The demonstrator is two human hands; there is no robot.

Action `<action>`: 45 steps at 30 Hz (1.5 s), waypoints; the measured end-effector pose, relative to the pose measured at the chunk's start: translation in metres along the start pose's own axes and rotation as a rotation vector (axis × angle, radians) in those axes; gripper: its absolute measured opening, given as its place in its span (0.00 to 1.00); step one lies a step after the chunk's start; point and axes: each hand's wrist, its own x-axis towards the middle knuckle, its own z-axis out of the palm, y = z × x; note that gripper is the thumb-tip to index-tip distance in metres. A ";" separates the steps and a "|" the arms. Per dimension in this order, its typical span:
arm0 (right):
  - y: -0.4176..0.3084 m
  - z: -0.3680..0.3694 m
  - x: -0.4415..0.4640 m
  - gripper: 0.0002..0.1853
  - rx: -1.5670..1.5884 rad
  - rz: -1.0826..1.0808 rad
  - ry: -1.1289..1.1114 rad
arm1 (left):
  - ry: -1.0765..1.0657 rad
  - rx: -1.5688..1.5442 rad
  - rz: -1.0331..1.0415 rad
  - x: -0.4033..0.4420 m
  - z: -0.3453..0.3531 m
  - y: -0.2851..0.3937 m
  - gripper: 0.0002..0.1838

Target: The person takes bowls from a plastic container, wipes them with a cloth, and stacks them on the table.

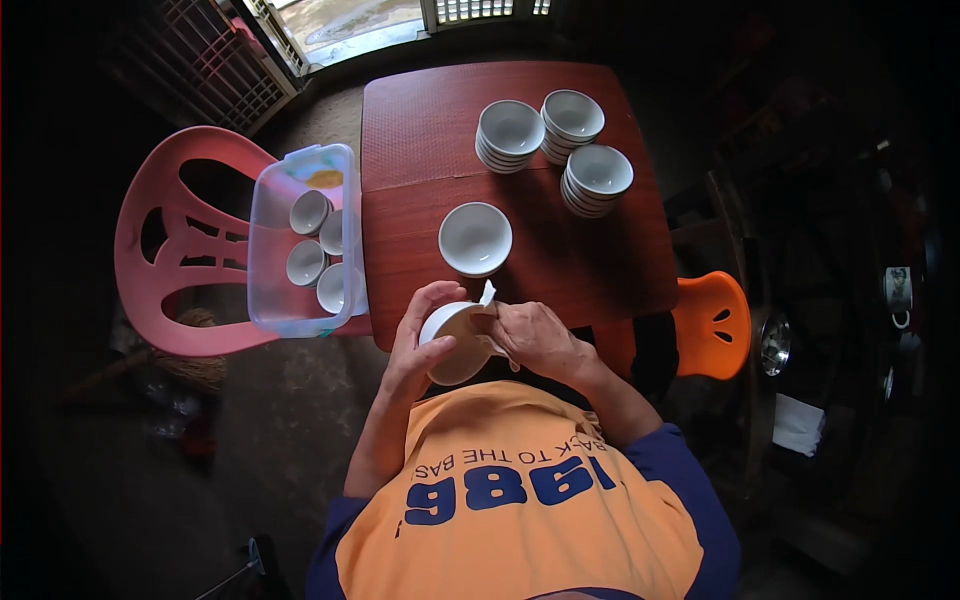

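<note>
Your left hand (412,345) clasps a round, white, ceramic-looking bowl (452,360), its mouth tilted toward your right hand (540,338), which pinches a thin white cloth (488,293) at the rim.

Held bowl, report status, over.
Left hand gripping white bowl. Right hand holding white cloth at its rim. Nearest tabletop bowl just beyond hands, possible bump.
</note>
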 end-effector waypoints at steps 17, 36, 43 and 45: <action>0.024 0.005 0.011 0.15 -0.542 -0.391 0.272 | -0.015 0.489 -0.168 -0.002 0.006 0.004 0.30; 0.015 0.008 0.013 0.19 0.283 0.035 -0.001 | 0.050 -0.006 0.075 -0.001 0.012 -0.006 0.35; 0.041 0.061 0.005 0.15 1.829 0.529 -0.724 | 0.109 0.654 0.836 0.009 0.008 -0.030 0.34; 0.043 0.060 0.004 0.16 1.687 0.466 -0.686 | 0.131 0.762 0.957 0.009 0.007 -0.027 0.36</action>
